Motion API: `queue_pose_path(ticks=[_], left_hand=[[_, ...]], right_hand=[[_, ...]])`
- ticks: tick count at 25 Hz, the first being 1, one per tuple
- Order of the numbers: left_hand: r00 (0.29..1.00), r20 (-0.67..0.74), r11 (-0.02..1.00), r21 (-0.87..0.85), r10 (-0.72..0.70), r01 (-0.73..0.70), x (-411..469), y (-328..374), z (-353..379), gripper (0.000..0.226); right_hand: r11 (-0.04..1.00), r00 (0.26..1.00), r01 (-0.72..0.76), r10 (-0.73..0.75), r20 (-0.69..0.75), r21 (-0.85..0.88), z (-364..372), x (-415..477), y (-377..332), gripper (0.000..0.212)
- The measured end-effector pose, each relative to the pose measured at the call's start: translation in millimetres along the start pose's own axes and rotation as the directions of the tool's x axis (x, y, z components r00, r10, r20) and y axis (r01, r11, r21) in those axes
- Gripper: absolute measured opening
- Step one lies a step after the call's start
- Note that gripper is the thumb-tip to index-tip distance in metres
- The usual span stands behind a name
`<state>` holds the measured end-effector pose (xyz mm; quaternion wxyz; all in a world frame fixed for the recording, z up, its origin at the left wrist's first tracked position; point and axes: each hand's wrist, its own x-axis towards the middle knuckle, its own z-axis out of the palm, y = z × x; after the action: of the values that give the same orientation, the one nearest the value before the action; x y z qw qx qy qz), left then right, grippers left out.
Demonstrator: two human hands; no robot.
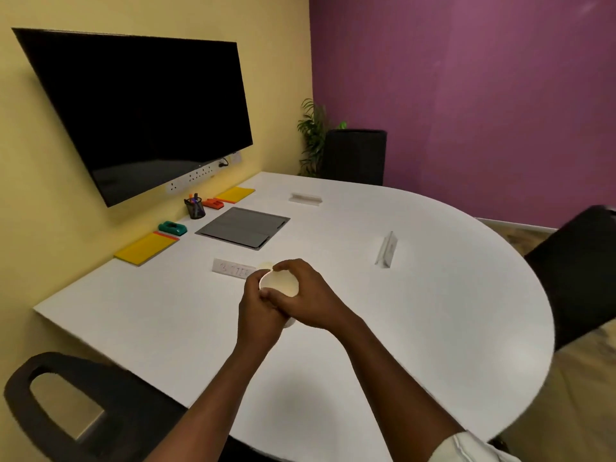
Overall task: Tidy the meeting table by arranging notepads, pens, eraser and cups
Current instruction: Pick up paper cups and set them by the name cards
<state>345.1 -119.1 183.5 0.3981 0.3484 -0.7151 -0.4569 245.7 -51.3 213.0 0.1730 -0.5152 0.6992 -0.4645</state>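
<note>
Both my hands hold a white paper cup [280, 283] above the middle of the white table [433, 295]. My left hand [258, 311] wraps its side from below. My right hand [305, 295] curls over its rim from the right. Along the wall edge lie a yellow notepad [145, 248], a green eraser [172, 228], a black mesh pen holder [195, 208] with pens, an orange eraser [213, 203] and a second yellow notepad [235, 194].
A grey cable hatch [242, 227] is set in the table. Three clear name stands [233, 269] [386, 250] [305, 198] are on it. Black chairs stand at the near left [83, 411] and far right [580, 271]. A dark screen [140, 108] hangs on the yellow wall.
</note>
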Motion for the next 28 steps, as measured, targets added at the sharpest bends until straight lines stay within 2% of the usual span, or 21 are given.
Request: queue_pose_path(ticks=[6,14,22,28], left_hand=[[0.996,0.081,0.999,-0.042,0.033,-0.030,-84.3,30.4,-5.9,0.055],[0.987,0.133,0.993,-0.078,0.094,-0.084,-161.3,85.1,28.5,0.056],[0.970,0.194,0.987,-0.099,0.147,-0.129,-247.4,153.9,156.5,0.060],[0.962,0.256,0.989,-0.134,0.094,-0.061,-312.0,203.4,271.7,0.066]], right_hand=[[0.997,0.996,-0.059,0.056,-0.074,-0.041,-15.2,-97.6,-27.8,0.078],[0.995,0.982,-0.079,0.066,-0.176,-0.067,-71.1,-188.0,-42.1,0.078],[0.989,0.962,-0.098,0.065,-0.264,-0.113,-203.2,-291.1,-0.8,0.078],[0.984,0.934,-0.134,0.086,-0.347,-0.116,-313.0,-362.6,49.3,0.077]])
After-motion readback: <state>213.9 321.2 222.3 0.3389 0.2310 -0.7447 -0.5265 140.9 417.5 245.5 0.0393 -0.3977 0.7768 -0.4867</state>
